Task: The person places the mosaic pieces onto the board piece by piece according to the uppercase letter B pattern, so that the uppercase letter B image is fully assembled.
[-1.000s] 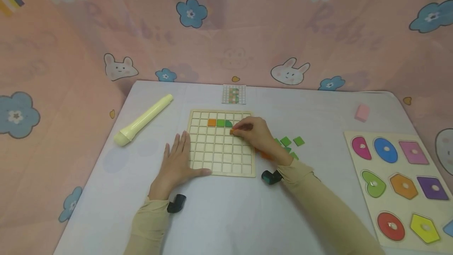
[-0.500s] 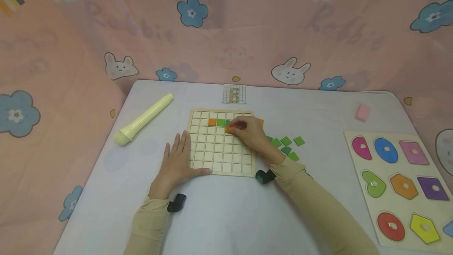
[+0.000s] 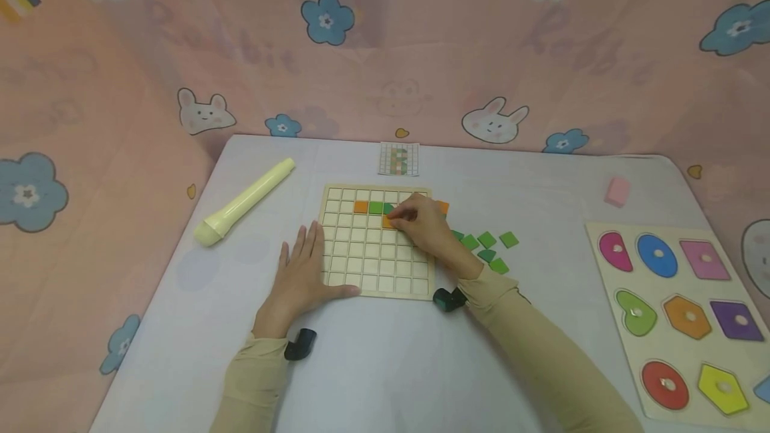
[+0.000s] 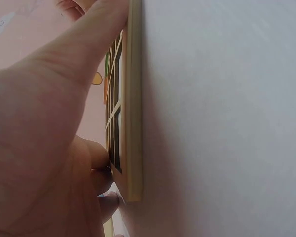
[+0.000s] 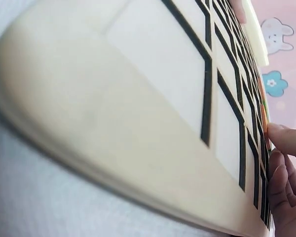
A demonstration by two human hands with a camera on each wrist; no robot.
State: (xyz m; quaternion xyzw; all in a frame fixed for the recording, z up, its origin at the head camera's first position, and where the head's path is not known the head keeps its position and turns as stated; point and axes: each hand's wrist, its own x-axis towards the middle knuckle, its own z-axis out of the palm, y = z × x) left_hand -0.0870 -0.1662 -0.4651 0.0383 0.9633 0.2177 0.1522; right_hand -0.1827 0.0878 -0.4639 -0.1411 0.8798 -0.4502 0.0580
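Note:
A cream grid board (image 3: 367,266) lies on the white table. Across its second row from the top run an orange square tile (image 3: 360,207), a green square tile (image 3: 375,208) and a dark green rounded tile (image 3: 388,208). My right hand (image 3: 426,222) pinches another orange tile (image 3: 387,222) between thumb and forefinger, at the cell just below the rounded one. My left hand (image 3: 297,286) rests with straight fingers along the board's left edge and its thumb on the front edge. In the right wrist view, the right fingertips (image 5: 278,136) touch the board's surface.
Several loose green tiles (image 3: 486,240) lie right of the board, and an orange tile (image 3: 443,207) shows behind the right hand. A small pattern card (image 3: 399,159) lies beyond the board, a pale yellow tube (image 3: 246,202) left, a pink block (image 3: 617,191) and shape puzzle (image 3: 652,303) right.
My right hand has moved slightly left with the orange tile and lowered it to the cell below the rounded tile. The left hand has stayed in place.

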